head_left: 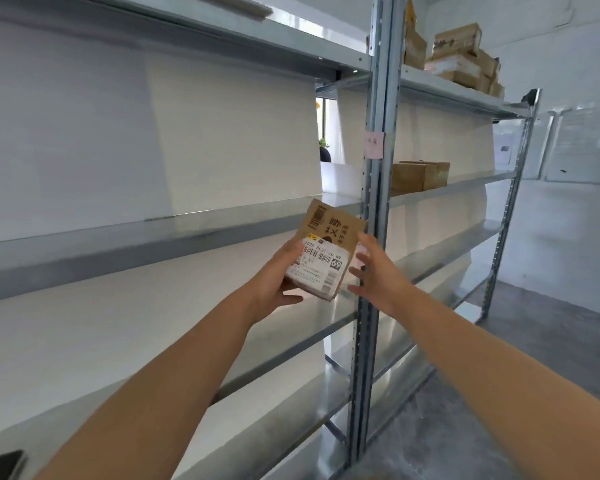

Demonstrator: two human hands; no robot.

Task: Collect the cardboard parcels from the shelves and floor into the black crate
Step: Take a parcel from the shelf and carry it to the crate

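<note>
The left hand (278,271) clasps a small cardboard parcel (329,249) from its left side, thumb under the lower edge and the other digits wrapped behind it, so the box is held in the air in front of the metal shelving. The right hand (374,268) is spread open just beside the parcel's right edge, fingers (357,270) splayed and apart; whether they touch the cardboard cannot be told. The parcel is tilted, its top leaning away, and its near face carries a white shipping label (317,268) with barcodes and a bold "69", above which dark printed characters and a small barcode show on the brown card.

Just behind the right hand rises a grey perforated upright (371,188) of the shelving, with a pale pink note (374,144) stuck on it higher up. To the left the long grey shelves (118,244) are bare, backed by white panels. In the bay to the right, a brown box (420,175) sits on the middle shelf near the upright, and a stack of cardboard parcels (461,60) lies on the top shelf, well apart from the hands. Grey concrete floor (534,341) shows at lower right. A dark object (0,464) is cut off at the bottom left corner.
</note>
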